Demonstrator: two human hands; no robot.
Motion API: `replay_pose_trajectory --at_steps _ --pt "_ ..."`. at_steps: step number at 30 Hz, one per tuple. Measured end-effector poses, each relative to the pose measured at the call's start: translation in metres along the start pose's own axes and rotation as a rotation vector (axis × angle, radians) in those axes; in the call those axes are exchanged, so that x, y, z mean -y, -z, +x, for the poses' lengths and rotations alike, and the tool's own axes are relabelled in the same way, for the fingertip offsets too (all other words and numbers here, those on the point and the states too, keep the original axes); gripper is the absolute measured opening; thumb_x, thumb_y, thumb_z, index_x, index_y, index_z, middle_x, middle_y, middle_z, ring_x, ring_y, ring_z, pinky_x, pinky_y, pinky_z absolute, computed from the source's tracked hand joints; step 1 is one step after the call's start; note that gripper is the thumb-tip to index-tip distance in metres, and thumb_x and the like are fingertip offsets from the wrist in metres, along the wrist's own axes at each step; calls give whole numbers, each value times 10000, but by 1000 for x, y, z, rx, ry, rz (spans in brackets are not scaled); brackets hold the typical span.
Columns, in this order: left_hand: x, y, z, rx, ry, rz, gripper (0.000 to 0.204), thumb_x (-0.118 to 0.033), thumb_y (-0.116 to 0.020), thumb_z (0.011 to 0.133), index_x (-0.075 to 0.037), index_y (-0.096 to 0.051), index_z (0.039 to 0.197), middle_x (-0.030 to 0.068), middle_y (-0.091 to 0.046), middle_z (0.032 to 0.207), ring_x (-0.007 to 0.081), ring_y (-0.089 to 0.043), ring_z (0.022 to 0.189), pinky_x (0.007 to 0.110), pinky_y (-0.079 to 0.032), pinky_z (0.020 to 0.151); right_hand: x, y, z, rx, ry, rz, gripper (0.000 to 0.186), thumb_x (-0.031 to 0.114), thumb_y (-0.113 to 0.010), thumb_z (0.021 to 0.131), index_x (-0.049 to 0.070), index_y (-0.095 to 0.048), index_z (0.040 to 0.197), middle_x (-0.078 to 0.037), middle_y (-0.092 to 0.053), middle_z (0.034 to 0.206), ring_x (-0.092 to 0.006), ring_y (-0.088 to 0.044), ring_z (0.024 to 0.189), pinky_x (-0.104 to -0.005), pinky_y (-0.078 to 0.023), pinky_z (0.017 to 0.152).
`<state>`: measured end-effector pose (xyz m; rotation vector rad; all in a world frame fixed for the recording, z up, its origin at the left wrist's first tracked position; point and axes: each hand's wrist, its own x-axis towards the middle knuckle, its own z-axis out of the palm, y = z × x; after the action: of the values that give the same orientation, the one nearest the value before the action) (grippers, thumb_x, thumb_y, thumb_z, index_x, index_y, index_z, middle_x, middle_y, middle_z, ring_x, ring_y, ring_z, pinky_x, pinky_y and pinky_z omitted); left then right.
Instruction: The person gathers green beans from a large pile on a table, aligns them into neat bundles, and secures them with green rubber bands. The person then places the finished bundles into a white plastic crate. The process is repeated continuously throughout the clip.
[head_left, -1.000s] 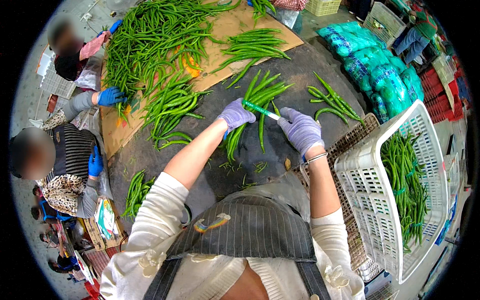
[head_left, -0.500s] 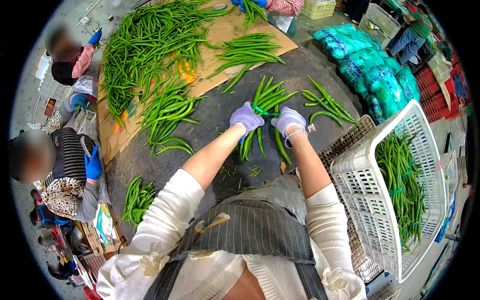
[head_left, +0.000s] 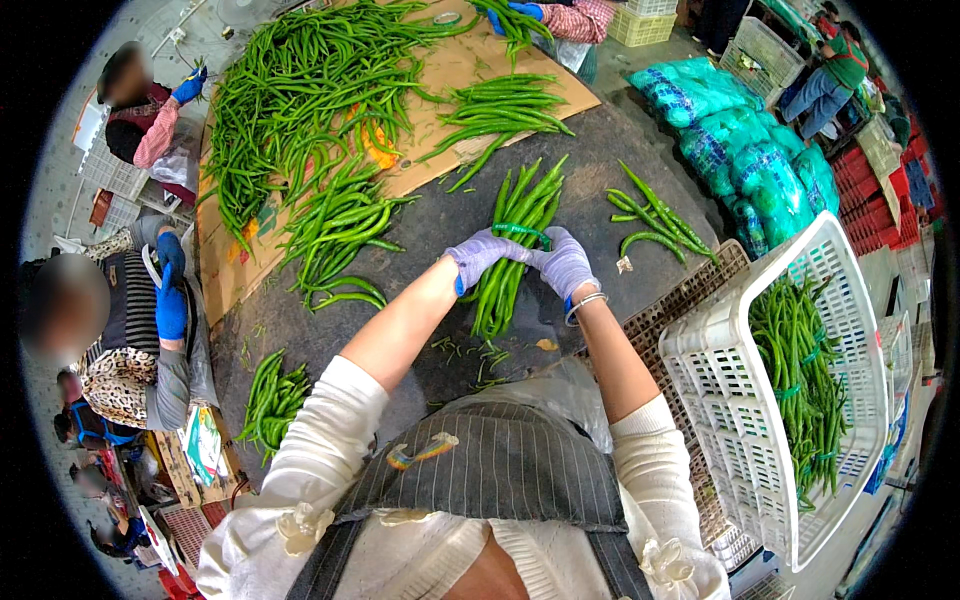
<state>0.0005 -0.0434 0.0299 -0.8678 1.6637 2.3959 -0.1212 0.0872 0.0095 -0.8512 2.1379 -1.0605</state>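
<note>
Left of the white crate (head_left: 722,388), the left hand (head_left: 480,252) clasps the pepper bundle (head_left: 500,298), apparently to hold it compact; the right hand (head_left: 563,264) closes alongside, seemingly pinching the green band (head_left: 518,231) for tension; loose peppers (head_left: 668,216) lie nearer the crate, presumably within reach

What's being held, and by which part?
The left hand holds a pepper bunch near its middle, just below the green tape; the right hand is at the tape's end, grip unclear.

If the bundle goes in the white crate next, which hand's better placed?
Right, probably: the right hand is at the green pepper bundle and nearer the white crate; the left hand sits farther from it.
</note>
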Motion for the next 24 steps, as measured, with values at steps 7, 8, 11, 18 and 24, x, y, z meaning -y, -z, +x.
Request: replay_pose_trajectory --at_steps 7,8,11,18,24 --pt "5 -2 -23 119 -75 -192 416 -89 -685 806 -43 -598 1210 69 -680 1058 190 -647 929 338 -524 858 30 14 -32 61 28 396 327 109 -729 814 8 -569 1081 -52 -638 782 -109 -617 632 -278 -525 567" --pt "0 -8 -29 153 -62 -237 438 -118 -693 805 -40 -589 1223 75 -673 1081 195 -643 954 338 -519 876 33 17 -35 61 30 406 331 120 -733 811 10 -570 1078 -55 -640 778 -120 -621 633 -282 -527 572" --pt "-6 -22 -46 177 -32 -304 486 -201 -717 793 -42 -575 1229 90 -665 1074 208 -644 948 333 -524 860 34 24 -39 36 85 275 348 165 -746 802 24 -574 1069 -77 -647 787 -162 -641 672 -298 -530 614" --pt "-13 -18 -60 76 -20 -165 413 -235 -749 743 -77 -631 1105 35 -652 914 168 -623 816 308 -517 751 18 35 -50 102 216 316 404 200 -716 837 28 -572 1172 -115 -652 819 -167 -613 732 -312 -505 703" --pt "-21 5 -54 -84 -166 146 481 -9 -751 702 -62 -616 1161 21 -656 973 146 -606 863 308 -505 814 34 64 -90 59 429 10 423 272 -628 915 106 -568 1300 -162 -682 1072 -312 -663 948 -356 -505 822"
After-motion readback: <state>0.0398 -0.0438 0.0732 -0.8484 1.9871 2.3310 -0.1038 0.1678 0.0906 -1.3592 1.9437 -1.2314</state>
